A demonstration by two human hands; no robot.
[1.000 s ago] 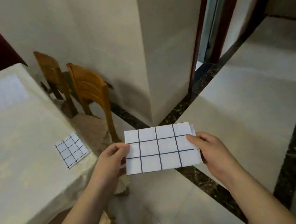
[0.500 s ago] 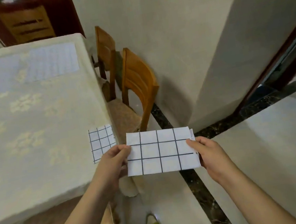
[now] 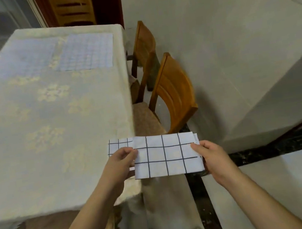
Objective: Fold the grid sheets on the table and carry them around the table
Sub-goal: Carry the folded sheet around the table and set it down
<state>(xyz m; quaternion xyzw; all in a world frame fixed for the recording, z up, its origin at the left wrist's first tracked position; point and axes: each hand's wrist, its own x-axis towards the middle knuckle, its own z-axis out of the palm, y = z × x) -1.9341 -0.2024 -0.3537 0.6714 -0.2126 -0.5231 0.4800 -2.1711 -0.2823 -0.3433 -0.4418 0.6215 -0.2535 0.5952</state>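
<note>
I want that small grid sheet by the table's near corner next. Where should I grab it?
Probably by its near right corner, from the chair side. The small grid sheet lies flat near the table edge, so a corner could be slid off the edge and pinched. The left hand is closest.

Table: a long table stood at left under a pale cream floral tablecloth.
Chairs: two wooden chairs sat just beside its right edge.
Wall: plain off-white wall behind them.
Floor: glossy light tile floor with a dark marble border strip.
Far end: a dark red door frame.
</note>
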